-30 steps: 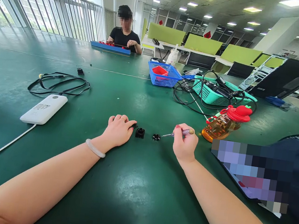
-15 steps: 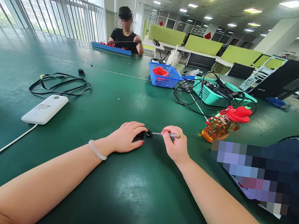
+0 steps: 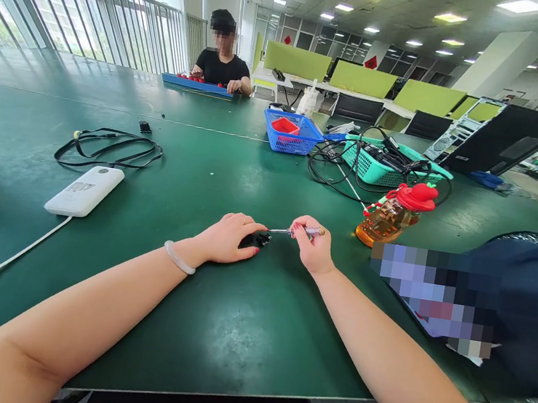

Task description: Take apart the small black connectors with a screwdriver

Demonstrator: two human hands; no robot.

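Between the curled thumb and fingers of the left hand (image 3: 227,239), a small black part (image 3: 263,240) rests at a green table (image 3: 229,330), its exposed end glossy and uneven with pale glints. Just beside that grip, the right hand (image 3: 315,249) pinches a slim screwdriver (image 3: 316,231), its tip close to the part.

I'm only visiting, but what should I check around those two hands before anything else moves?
1. Small black part held by the left hand: ok, thumb and fingers are around it.
2. Screwdriver gripped by the right hand: ok.
3. Screwdriver tip seated on a screw: cannot tell, too small to see.
4. Tip well away from the left hand: not ok, it is right beside the fingers.
5. Bottle apart from the right hand: ok.
6. Red lid on the bottle: ok.
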